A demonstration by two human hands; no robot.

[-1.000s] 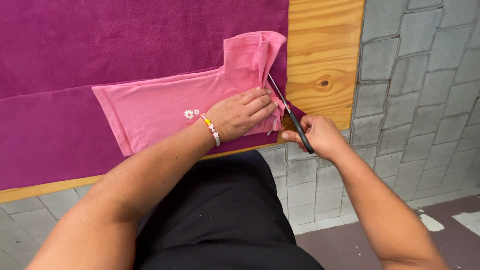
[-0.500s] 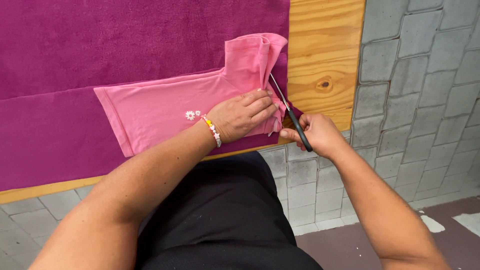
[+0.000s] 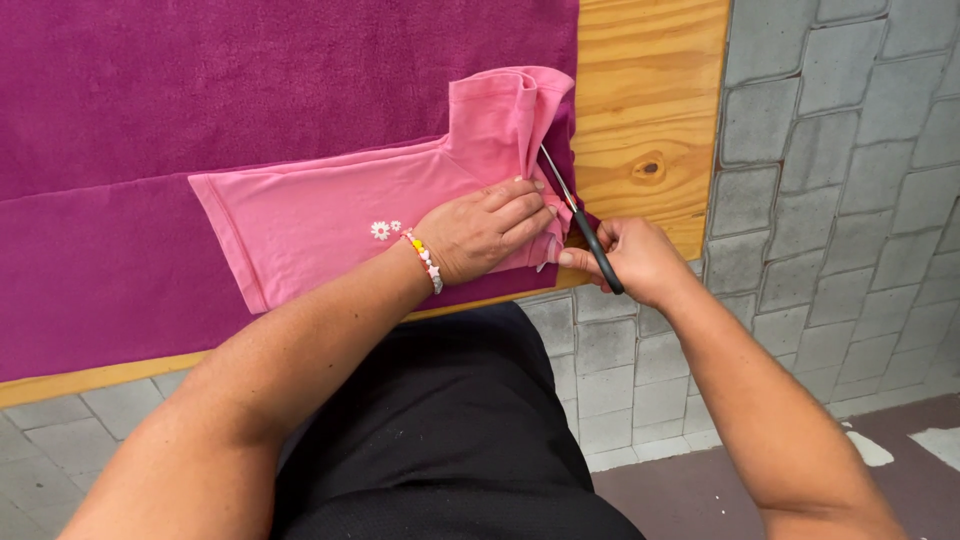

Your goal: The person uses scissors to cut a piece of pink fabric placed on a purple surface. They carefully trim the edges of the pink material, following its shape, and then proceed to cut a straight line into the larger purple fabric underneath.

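The soft, limp pink cotton garment (image 3: 330, 215) likely bunches easily, so the left hand (image 3: 485, 228) presses flat, fingers together, beside the black-handled steel scissors (image 3: 582, 225) gripped in the right hand (image 3: 635, 262).

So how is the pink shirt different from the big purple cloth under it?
The pink shirt is lighter, smaller and folded, with little daisies; the purple cloth is darker, plain and spread flat beneath it. The left hand presses only the shirt. Both are fabric lying on the wooden table.
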